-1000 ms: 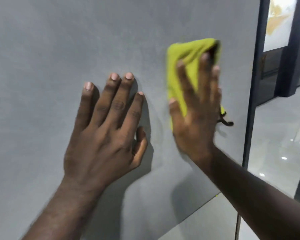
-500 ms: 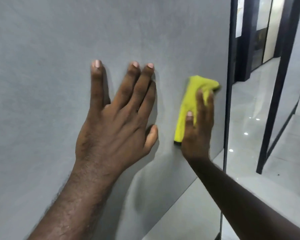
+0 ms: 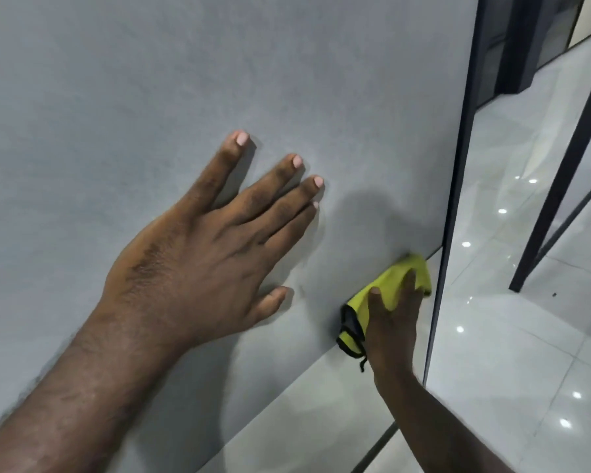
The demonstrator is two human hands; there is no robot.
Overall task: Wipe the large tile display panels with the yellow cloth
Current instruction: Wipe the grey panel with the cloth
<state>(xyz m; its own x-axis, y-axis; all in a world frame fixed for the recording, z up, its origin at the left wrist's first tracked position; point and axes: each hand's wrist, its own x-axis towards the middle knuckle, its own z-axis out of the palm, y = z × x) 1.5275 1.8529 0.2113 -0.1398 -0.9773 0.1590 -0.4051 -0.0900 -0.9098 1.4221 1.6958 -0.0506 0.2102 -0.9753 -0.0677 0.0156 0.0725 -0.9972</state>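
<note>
Panel: large matt grey tile display panel [image 3: 151,97], upright, stiff and set in a thin dark metal frame [image 3: 458,199]; probably brittle at its edges.
Cloth position: bunched yellow cloth with dark hem [image 3: 418,273], against the panel's lower right corner, just beside the frame.
Right grip: right hand [image 3: 394,322], thumb and fingers closed over the cloth, pressing it to the tile.
Left grip: left hand [image 3: 202,254], fingers straight and spread, palm on the panel, holding nothing.
Handling: cloth judged light, soft and easily bunched; best held mid-fold under the palm, so the loose hem and dangling thread do not trail.
Floor: glossy pale floor tiles [image 3: 509,336] beyond the frame.
</note>
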